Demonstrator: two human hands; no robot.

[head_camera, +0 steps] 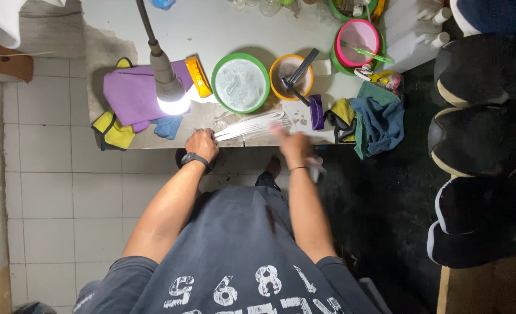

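My left hand [202, 144], with a black watch on the wrist, grips one end of a bundle of white laces [251, 124] that lies flat near the front edge of the grey worktable [211, 29]. My right hand [295, 146] is blurred with motion at the other end of the laces, fingers touching them; something pale and blurred shows beside its wrist. A green bowl [240, 83] of whitish liquid and an orange bowl [291, 76] holding a dark brush stand just behind the laces.
A lit gooseneck lamp [168, 87] hangs over a purple cloth [136, 93]. Yellow and blue rags lie at the left; a blue-green rag pile [377, 122] sits at the right. A pink-rimmed bowl [358, 42] stands behind. Dark shoes [484, 134] line the right side.
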